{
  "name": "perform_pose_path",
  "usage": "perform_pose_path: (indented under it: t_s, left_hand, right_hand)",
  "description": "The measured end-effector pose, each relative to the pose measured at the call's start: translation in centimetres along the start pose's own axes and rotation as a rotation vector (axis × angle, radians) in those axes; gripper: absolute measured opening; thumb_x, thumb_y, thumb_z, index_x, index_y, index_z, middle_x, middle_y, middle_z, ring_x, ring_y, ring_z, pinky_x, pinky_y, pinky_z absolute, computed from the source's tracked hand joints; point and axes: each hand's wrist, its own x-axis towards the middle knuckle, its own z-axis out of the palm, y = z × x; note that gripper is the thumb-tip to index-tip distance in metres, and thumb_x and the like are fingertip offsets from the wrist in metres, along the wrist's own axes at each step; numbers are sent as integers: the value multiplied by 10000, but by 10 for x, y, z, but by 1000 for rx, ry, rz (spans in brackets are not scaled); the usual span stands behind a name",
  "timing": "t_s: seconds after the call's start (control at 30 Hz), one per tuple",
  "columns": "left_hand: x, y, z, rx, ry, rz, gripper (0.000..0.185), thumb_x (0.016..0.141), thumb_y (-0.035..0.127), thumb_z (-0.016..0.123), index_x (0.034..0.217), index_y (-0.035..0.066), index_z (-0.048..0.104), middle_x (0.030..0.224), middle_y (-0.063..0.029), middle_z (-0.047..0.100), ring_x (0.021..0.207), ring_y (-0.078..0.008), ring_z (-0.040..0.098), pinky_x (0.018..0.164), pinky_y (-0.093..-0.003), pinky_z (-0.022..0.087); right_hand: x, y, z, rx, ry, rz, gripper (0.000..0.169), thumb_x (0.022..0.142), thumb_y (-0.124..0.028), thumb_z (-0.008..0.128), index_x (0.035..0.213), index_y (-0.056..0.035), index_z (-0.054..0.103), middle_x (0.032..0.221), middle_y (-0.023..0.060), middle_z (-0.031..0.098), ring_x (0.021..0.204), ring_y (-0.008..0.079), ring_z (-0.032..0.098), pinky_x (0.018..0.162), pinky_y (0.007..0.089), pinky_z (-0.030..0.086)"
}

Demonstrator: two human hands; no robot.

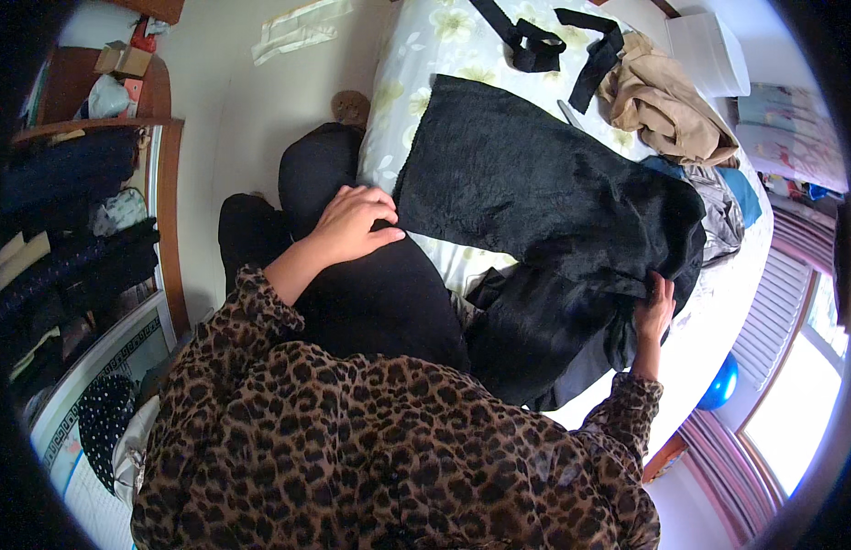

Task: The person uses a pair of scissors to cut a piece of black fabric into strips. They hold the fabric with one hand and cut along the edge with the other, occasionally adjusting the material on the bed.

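A black garment or length of black cloth point(508, 172) lies spread over the bed in front of me, its cut left edge flat and its right part bunched in folds. My left hand point(360, 223) rests on my thigh in black trousers, fingertips beside the cloth's left edge and thumb apart. On the right, my right hand point(655, 309) has its fingers on a fold of the black cloth and grips it; part of the fingers is hidden by the fabric. Past the cloth, the tip of a pale blade-like tool point(569, 113) shows.
Black fabric strips point(535, 45) lie on the floral bedsheet point(391, 103) near a crumpled beige cloth point(662, 103) and a silvery cloth point(721, 216). A white bin point(710, 51) stands beyond. Shelves of folded fabric point(75, 227) line the left; a blue balloon point(719, 385) is by the window.
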Motion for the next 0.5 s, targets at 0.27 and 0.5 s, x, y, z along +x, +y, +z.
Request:
perform_pose_path:
  t_s: [0.27, 0.5]
  left_hand:
    - [19, 0, 7, 148, 55, -456, 403, 803, 423, 608, 947, 48, 581, 919, -108, 640, 878, -286, 596, 842, -416, 398]
    - [33, 2, 30, 168, -80, -682, 580, 698, 508, 682, 1014, 44, 537, 910, -103, 663, 876, -271, 613, 851, -388, 384]
  right_hand:
    - [53, -95, -54, 437, -47, -252, 755, 557, 0, 595, 1289, -98, 436, 1144, 174, 458, 1080, 358, 460, 956, 389, 374]
    - [163, -238, -16, 818, -75, -437, 334, 816, -90, 582, 1145, -50, 546, 1065, 149, 554, 1007, 319, 543, 894, 352, 426]
